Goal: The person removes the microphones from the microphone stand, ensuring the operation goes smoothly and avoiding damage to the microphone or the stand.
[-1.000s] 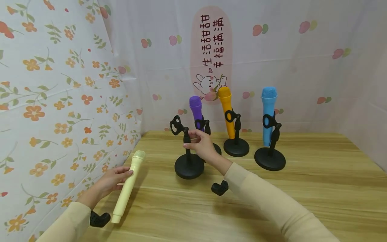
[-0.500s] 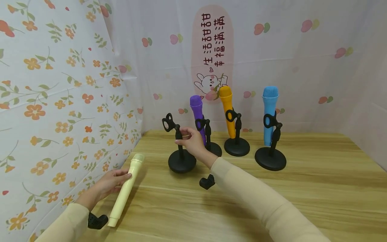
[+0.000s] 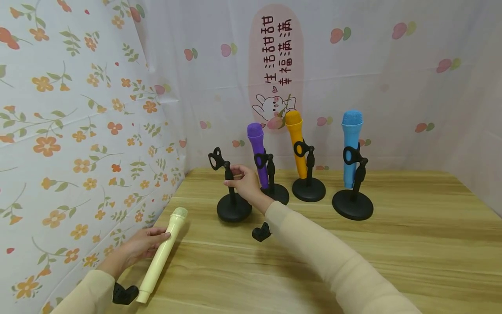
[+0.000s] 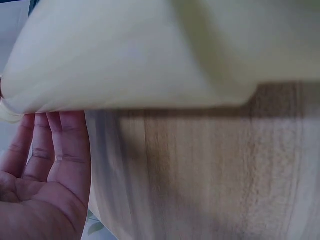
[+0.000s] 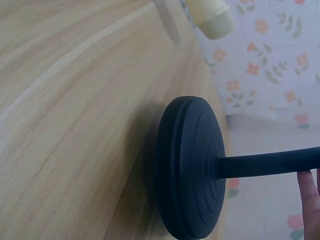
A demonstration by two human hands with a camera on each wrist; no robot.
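**Wooden table [image 3: 431, 248] before flowered cloth [image 3: 47, 109], with a pale yellow microphone [image 3: 160, 259] in one hand and a black stand [image 3: 234, 208] in the other**

Across the back, pale fruit-print cloth [image 3: 361, 56] with a pink panel [image 3: 256, 48] bearing dark red writing and a cartoon rabbit [image 3: 271, 107].

In the left hand [image 3: 143, 246], the pale yellow microphone, held between thumb and fingers at the near left of the table, close to the flowered cloth. Slanted, mesh head pointing away, plain end toward the near edge. In the left wrist view, fingers reaching up behind the barrel, large and blurred there. Touching the wood along its length or not: cannot tell.

In the right hand [image 3: 246, 184], the black stand, held in a narrow grip on the pole, below the ring-shaped clip [image 3: 221, 162]. Upright, with round base on or just over the wood; cannot tell which. In the right wrist view, base and pole turned sideways, with a fingertip against the pole.

Just beside the right hand, a purple microphone [image 3: 256, 141] leaning in the clip of its own stand. Farther right, likewise propped, an orange microphone [image 3: 296, 144], then a blue microphone [image 3: 351, 135]. On both arms, cream sleeves [image 3: 321, 253].
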